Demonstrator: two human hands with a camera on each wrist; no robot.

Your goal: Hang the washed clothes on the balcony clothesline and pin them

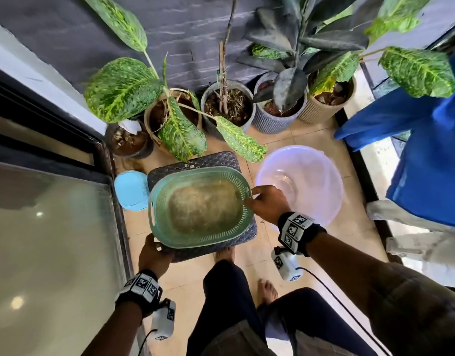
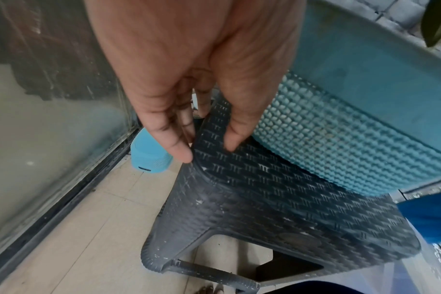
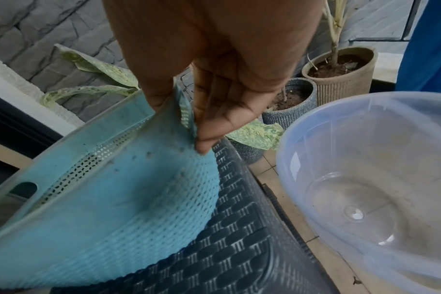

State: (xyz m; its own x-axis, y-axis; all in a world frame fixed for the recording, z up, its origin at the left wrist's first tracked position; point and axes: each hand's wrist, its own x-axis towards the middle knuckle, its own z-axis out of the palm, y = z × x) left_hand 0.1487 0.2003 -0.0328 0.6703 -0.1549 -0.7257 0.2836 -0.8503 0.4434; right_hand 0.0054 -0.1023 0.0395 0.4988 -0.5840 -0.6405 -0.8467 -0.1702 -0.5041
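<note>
An empty teal perforated laundry basket (image 1: 203,206) stands on a dark grey woven-pattern plastic stool (image 1: 195,160). My left hand (image 1: 157,245) grips the stool's near-left corner. In the left wrist view the left hand (image 2: 208,152) has its thumb on top of the stool (image 2: 290,199) and its fingers at the edge, below the basket (image 2: 340,143). My right hand (image 1: 250,199) pinches the basket's right rim. The right wrist view shows the right hand (image 3: 181,125) with its thumb inside the basket (image 3: 113,218) and its fingers outside. A blue garment (image 1: 426,150) hangs at the right.
A clear plastic tub (image 1: 311,176) sits empty on the tiled floor, right of the stool. A small blue container (image 1: 131,194) lies left of it, by the glass door (image 1: 54,240). Several potted plants (image 1: 226,109) line the far wall. White cloth (image 1: 414,227) hangs under the blue garment.
</note>
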